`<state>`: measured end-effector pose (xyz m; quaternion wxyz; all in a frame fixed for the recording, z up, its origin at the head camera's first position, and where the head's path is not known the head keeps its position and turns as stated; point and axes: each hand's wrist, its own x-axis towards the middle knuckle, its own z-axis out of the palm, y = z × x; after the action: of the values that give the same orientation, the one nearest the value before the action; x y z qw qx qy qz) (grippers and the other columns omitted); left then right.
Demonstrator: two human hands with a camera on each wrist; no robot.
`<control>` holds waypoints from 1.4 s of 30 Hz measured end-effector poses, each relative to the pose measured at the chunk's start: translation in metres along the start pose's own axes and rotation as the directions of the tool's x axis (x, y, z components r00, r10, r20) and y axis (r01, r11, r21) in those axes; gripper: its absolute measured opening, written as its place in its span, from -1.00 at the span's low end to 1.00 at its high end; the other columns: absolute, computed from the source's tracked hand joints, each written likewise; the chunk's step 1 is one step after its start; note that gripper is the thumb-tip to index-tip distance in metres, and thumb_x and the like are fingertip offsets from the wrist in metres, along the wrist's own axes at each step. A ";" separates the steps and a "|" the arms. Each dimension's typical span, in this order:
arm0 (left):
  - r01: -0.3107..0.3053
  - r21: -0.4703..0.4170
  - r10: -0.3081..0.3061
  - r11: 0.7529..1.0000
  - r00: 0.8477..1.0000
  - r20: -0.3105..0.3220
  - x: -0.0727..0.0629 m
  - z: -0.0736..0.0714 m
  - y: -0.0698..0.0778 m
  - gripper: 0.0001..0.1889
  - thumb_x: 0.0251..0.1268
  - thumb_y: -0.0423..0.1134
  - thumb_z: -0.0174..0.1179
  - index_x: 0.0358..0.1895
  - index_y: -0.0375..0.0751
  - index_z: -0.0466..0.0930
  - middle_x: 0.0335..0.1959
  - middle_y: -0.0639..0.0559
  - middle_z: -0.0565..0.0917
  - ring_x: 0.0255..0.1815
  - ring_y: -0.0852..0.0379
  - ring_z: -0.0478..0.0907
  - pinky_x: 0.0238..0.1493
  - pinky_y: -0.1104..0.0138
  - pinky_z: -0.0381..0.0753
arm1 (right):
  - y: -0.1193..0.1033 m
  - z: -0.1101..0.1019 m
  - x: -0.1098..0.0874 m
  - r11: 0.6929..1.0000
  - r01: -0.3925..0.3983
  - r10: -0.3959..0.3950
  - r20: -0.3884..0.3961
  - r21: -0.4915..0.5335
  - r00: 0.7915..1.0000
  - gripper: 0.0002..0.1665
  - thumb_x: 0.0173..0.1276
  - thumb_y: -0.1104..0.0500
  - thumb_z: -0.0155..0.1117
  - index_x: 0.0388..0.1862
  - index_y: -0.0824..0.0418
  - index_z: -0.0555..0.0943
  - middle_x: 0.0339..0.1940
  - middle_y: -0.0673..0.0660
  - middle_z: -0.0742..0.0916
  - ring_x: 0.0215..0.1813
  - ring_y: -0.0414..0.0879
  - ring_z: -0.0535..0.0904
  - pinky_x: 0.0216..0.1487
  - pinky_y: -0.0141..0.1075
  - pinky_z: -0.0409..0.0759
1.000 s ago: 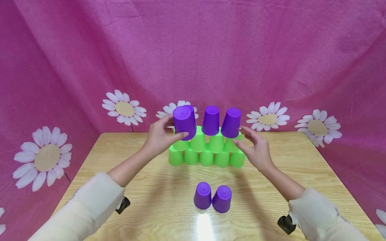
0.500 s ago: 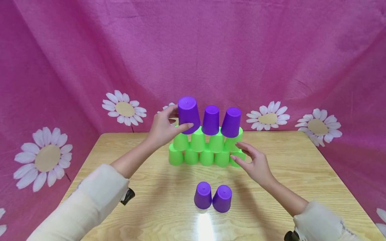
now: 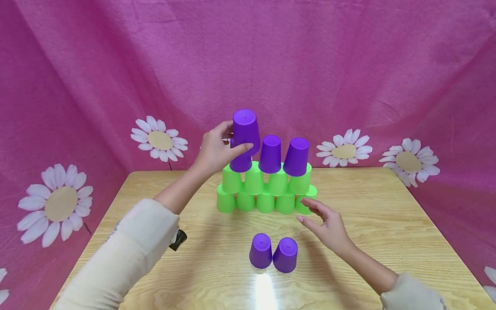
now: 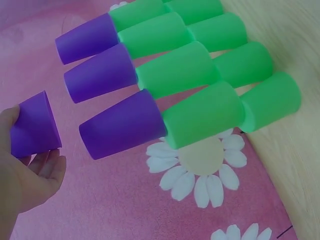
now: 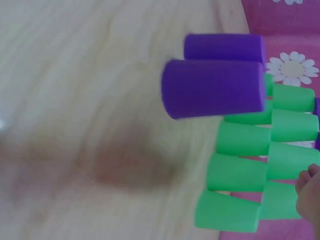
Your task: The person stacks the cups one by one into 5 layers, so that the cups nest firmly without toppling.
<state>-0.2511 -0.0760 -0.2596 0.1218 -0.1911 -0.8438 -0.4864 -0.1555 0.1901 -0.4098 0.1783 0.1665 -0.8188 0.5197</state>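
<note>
My left hand (image 3: pixel 216 150) grips an upside-down purple cup (image 3: pixel 246 125) between thumb and fingers, raised above the third tier of a cup wall. That tier is three upturned purple cups; the left one (image 3: pixel 241 165) is partly hidden behind the held cup. In the left wrist view a gap shows between the held cup (image 4: pixel 33 126) and the nearest purple cup (image 4: pixel 122 125). Two tiers of green cups (image 3: pixel 265 203) stand below. My right hand (image 3: pixel 329 228) hovers in front of the wall's right end, thumb and fingers apart, holding nothing.
Two more purple cups (image 3: pixel 261 252) stand upside down side by side on the wooden table (image 3: pixel 186 275), in front of the wall. A pink cloth (image 3: pixel 248 64) with daisies hangs behind and at both sides.
My left hand has risen and moved right with its purple cup, uncovering part of the tier's left cup. My right hand has drawn down and away from the right purple cup.
</note>
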 end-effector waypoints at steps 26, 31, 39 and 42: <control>0.080 -0.009 -0.081 0.997 0.996 -0.047 0.027 0.028 0.004 -0.41 0.04 -0.19 0.35 0.17 -0.30 0.43 -0.05 -0.21 0.64 -0.04 -0.06 0.61 0.03 0.20 0.59 | 0.028 0.025 -0.071 0.977 -0.202 0.191 0.146 0.065 0.971 -0.38 0.00 0.29 0.45 0.07 0.44 0.50 0.03 0.35 0.64 0.06 -0.51 0.46 0.12 -0.65 0.40; 0.094 -0.001 -0.094 0.996 0.995 -0.042 0.029 0.033 0.001 -0.40 0.04 -0.19 0.35 0.19 -0.31 0.42 -0.04 -0.22 0.64 -0.03 -0.07 0.61 0.04 0.21 0.59 | 0.029 0.028 -0.075 0.949 -0.316 0.308 0.170 0.017 0.936 -0.32 -0.04 0.24 0.48 0.10 0.40 0.50 0.07 0.31 0.63 0.04 -0.51 0.45 0.15 -0.49 0.48; 0.129 0.011 -0.129 0.992 0.991 -0.040 0.030 0.036 -0.001 -0.40 0.07 -0.19 0.33 0.20 -0.30 0.40 -0.01 -0.21 0.62 -0.01 -0.06 0.60 0.06 0.20 0.58 | 0.034 0.037 -0.077 0.960 -0.276 0.261 0.198 0.050 0.945 -0.32 -0.03 0.24 0.48 0.11 0.40 0.49 0.01 0.31 0.66 0.03 -0.47 0.50 0.16 -0.45 0.49; 0.143 0.006 -0.143 0.990 0.989 -0.047 0.031 0.038 -0.001 -0.39 0.07 -0.18 0.33 0.21 -0.29 0.39 0.00 -0.20 0.62 0.00 -0.06 0.60 0.06 0.21 0.58 | 0.037 0.039 -0.078 0.971 -0.225 0.206 0.196 0.080 0.959 -0.34 -0.04 0.26 0.47 0.08 0.44 0.49 -0.02 0.34 0.67 0.01 -0.49 0.51 0.12 -0.54 0.48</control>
<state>-0.2806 -0.0373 -0.2670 0.1072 -0.1181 -0.8546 -0.4942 -0.1082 0.1763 -0.4914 0.0345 0.1331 -0.8177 0.5590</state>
